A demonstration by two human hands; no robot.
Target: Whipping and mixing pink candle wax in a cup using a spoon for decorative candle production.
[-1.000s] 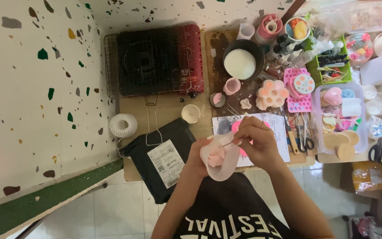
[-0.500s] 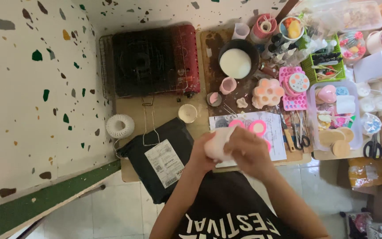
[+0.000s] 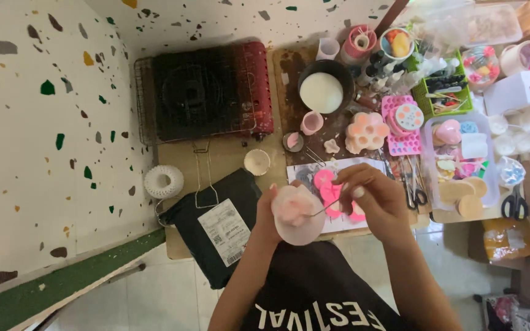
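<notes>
Pink and pale, a round soft mould (image 3: 295,214) sits cupped in the left hand (image 3: 272,217), fingers curled under it, above the near table edge. The right hand (image 3: 375,199) pinches a thin metal pick (image 3: 325,208) between thumb and fingers, its tip touching the mould. Beneath lies white paper (image 3: 338,184) with pink flat shapes (image 3: 329,190). A black pouch (image 3: 213,224) rests just left, a white tape roll (image 3: 163,181) beyond it
</notes>
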